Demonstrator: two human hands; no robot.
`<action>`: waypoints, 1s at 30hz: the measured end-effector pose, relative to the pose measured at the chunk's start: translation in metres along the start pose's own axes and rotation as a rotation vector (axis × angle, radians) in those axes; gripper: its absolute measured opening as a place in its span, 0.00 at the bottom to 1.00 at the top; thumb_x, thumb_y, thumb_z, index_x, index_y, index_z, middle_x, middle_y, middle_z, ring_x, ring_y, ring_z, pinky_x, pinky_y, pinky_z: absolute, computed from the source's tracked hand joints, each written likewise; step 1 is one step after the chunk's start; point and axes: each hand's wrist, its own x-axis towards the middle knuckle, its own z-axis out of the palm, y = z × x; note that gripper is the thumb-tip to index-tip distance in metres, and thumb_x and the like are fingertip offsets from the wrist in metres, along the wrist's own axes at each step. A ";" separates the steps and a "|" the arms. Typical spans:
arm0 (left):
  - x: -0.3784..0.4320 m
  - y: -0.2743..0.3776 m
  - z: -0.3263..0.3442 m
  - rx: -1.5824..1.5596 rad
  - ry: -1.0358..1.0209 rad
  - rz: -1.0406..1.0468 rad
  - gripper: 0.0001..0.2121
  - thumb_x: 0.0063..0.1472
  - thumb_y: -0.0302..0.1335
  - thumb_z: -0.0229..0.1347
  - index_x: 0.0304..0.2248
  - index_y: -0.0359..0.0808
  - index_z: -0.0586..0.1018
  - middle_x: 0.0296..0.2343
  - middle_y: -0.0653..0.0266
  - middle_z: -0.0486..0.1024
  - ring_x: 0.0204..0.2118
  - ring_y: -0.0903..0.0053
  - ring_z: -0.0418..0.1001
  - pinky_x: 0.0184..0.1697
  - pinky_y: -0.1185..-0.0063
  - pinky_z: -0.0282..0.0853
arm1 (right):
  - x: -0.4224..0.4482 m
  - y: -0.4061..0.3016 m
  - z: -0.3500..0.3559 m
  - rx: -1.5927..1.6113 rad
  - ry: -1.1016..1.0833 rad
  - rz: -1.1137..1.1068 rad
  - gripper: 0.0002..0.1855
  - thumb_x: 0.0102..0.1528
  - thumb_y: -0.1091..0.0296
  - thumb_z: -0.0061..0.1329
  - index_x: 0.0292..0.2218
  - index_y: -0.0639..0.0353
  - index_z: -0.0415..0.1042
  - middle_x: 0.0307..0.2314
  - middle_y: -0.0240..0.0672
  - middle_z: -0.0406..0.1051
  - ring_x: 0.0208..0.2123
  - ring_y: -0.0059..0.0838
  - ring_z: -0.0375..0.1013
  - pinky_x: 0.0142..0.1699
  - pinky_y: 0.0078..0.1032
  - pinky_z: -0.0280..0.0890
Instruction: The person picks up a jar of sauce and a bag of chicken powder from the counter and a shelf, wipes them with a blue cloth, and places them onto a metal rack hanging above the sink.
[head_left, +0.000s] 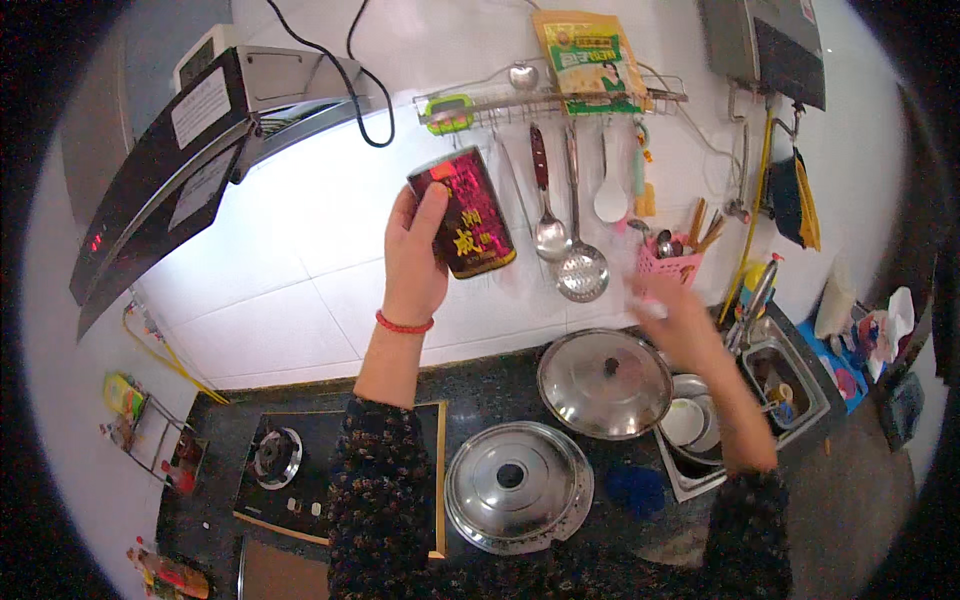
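My left hand (420, 251) grips a dark red tin (472, 217) with gold writing, tilted, in front of the tiled wall. My right hand (671, 319), blurred, is raised near the pink utensil basket (671, 262) with its fingers apart and nothing seen in it. Below my right hand lies a domed steel lid (585, 382). A second steel lid (544, 484) rests on the dark counter nearer to me. Between my hands a ladle (551, 236), a skimmer (583, 274) and a white rice spoon (610, 199) hang from the wire rack (510, 101).
On the left is a gas hob (300, 427) under a range hood (172, 172). Bowls (682, 420) stand beside the sink (784, 375) on the right. A yellow-green food packet (589, 64) stands on the rack. A blue cloth (636, 489) lies on the counter.
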 end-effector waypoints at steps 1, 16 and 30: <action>0.008 0.006 0.000 0.049 0.011 0.051 0.15 0.57 0.32 0.52 0.41 0.31 0.68 0.34 0.66 0.70 0.34 0.84 0.69 0.37 0.83 0.67 | 0.047 -0.014 -0.016 0.014 0.021 -0.042 0.15 0.50 0.69 0.48 0.40 0.62 0.69 0.31 0.41 0.71 0.34 0.33 0.71 0.39 0.26 0.64; 0.108 0.050 -0.008 0.216 0.011 0.216 0.23 0.55 0.37 0.54 0.42 0.26 0.64 0.35 0.61 0.69 0.36 0.80 0.69 0.39 0.80 0.67 | 0.381 -0.012 0.074 -0.050 -0.424 -0.022 0.22 0.49 0.54 0.46 0.23 0.69 0.73 0.21 0.47 0.71 0.24 0.38 0.70 0.33 0.33 0.63; 0.238 0.017 -0.004 0.364 -0.030 0.228 0.33 0.53 0.35 0.56 0.48 0.19 0.55 0.38 0.52 0.67 0.37 0.73 0.70 0.41 0.77 0.67 | 0.413 0.055 -0.007 0.047 0.379 -0.090 0.19 0.49 0.57 0.47 0.32 0.67 0.73 0.23 0.41 0.72 0.24 0.30 0.72 0.32 0.26 0.66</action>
